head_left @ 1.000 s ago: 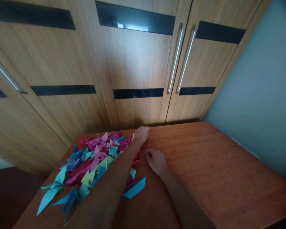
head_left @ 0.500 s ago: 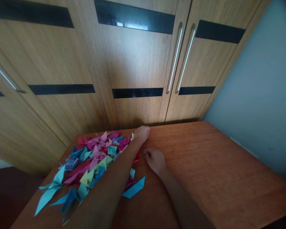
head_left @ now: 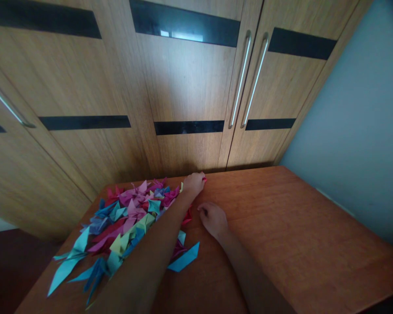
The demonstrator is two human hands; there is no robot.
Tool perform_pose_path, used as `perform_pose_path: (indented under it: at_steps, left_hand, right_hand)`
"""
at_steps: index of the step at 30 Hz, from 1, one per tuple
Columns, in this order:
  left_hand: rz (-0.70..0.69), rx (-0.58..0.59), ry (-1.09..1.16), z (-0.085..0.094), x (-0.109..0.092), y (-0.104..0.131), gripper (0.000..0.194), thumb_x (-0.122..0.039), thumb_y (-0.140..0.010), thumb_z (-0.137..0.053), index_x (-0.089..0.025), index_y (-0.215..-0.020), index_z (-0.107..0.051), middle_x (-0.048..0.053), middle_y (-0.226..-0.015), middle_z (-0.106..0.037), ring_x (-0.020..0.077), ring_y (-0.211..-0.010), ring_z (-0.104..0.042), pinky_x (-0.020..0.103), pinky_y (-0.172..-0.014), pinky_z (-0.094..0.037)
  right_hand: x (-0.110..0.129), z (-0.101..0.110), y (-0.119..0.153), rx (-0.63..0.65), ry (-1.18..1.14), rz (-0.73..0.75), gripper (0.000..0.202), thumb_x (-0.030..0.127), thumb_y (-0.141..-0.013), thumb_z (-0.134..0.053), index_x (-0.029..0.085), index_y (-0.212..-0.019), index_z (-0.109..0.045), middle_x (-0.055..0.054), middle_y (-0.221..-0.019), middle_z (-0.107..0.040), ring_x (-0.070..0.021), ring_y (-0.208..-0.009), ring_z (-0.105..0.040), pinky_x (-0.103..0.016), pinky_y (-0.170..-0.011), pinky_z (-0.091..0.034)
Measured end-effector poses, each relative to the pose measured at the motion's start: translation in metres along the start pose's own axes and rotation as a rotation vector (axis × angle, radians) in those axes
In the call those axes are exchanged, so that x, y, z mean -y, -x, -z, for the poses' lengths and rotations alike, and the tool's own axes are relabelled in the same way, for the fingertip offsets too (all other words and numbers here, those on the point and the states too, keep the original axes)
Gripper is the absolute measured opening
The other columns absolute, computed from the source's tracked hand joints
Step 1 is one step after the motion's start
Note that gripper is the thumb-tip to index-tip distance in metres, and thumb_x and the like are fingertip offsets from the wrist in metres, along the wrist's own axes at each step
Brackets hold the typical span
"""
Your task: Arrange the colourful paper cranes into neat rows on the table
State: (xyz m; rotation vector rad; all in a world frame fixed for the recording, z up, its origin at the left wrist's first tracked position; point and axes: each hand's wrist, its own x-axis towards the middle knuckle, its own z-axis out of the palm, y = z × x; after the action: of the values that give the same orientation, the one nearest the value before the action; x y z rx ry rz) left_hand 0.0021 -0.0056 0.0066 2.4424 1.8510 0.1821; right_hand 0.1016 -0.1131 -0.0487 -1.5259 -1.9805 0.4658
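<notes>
At the far edge of the table, my left hand [head_left: 194, 184] is closed on a small piece of red folded paper [head_left: 205, 179]; only a tip of it shows past the fingers. My right hand [head_left: 213, 219] rests on the table just nearer to me, its fingers curled in, with nothing visible in them. A pile of origami cranes [head_left: 136, 212] in pink, red, blue, teal and yellow lies left of both hands. My left forearm crosses over the pile and hides part of it. Red folded paper [head_left: 187, 216] lies between the left forearm and the right hand.
The brown wooden table [head_left: 298, 226] stands against a wooden wardrobe [head_left: 190, 83] with metal handles [head_left: 255, 80]. A pale wall [head_left: 356, 144] runs along the right. A blue crane [head_left: 184, 257] lies at the pile's near right; a light-teal one [head_left: 70, 261] is at the left edge.
My left hand has turned slightly, and less of the red paper shows above its fingers. The right hand and the pile look the same.
</notes>
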Motion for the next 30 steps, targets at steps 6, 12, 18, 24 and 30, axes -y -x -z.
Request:
perform_pose_path:
  at_steps: [6, 12, 18, 24, 30]
  left_hand:
    - [0.007, -0.047, -0.017, 0.026, 0.002, 0.021, 0.024, -0.034, -0.09, -0.05, -0.022, -0.108, -0.061, 0.008, -0.105, -0.066, 0.0232, -0.097, -0.063, 0.038, -0.082, -0.05]
    - [0.018, -0.084, -0.02, 0.062, 0.016, 0.093, 0.026, -0.039, -0.087, -0.049, -0.024, -0.104, -0.064, 0.009, -0.099, -0.069, 0.0281, -0.097, -0.063, 0.037, -0.079, -0.047]
    - [-0.062, -0.053, 0.116, 0.064, 0.01, 0.187, 0.019, -0.033, -0.089, -0.046, -0.026, -0.09, -0.064, 0.002, -0.087, -0.069, 0.0202, -0.082, -0.064, 0.03, -0.071, -0.045]
    - [-0.241, 0.099, 0.222, 0.022, -0.01, 0.234, 0.022, -0.021, -0.088, -0.044, -0.022, -0.077, -0.063, 0.002, -0.08, -0.069, 0.017, -0.075, -0.064, 0.027, -0.067, -0.046]
    - [-0.312, 0.201, 0.164, 0.009, -0.018, 0.242, 0.019, -0.02, -0.087, -0.044, -0.021, -0.081, -0.062, 0.005, -0.083, -0.07, 0.0219, -0.075, -0.066, 0.032, -0.066, -0.05]
  right_hand:
    - [0.0, 0.0, 0.0, 0.003, -0.018, 0.005, 0.023, 0.013, -0.082, -0.049, 0.024, -0.09, -0.067, -0.001, -0.095, -0.069, -0.0143, -0.092, -0.061, -0.022, -0.083, -0.041]
    - [0.0, 0.002, 0.0, 0.037, 0.013, -0.006, 0.023, 0.015, -0.084, -0.048, 0.023, -0.092, -0.068, -0.001, -0.098, -0.069, -0.0143, -0.093, -0.061, -0.022, -0.083, -0.041]
    - [0.003, 0.005, 0.004, 0.07, 0.058, 0.04, 0.021, 0.017, -0.085, -0.048, 0.023, -0.092, -0.067, -0.003, -0.094, -0.068, -0.0158, -0.091, -0.06, -0.023, -0.082, -0.041]
    - [0.009, 0.009, 0.008, 0.128, 0.11, 0.058, 0.02, 0.018, -0.085, -0.049, 0.023, -0.094, -0.067, -0.003, -0.088, -0.067, -0.0154, -0.083, -0.059, -0.023, -0.076, -0.041]
    - [0.005, 0.003, 0.009, 0.118, 0.087, 0.015, 0.026, 0.02, -0.085, -0.049, 0.022, -0.106, -0.064, -0.003, -0.094, -0.067, -0.0157, -0.086, -0.059, -0.024, -0.077, -0.041]
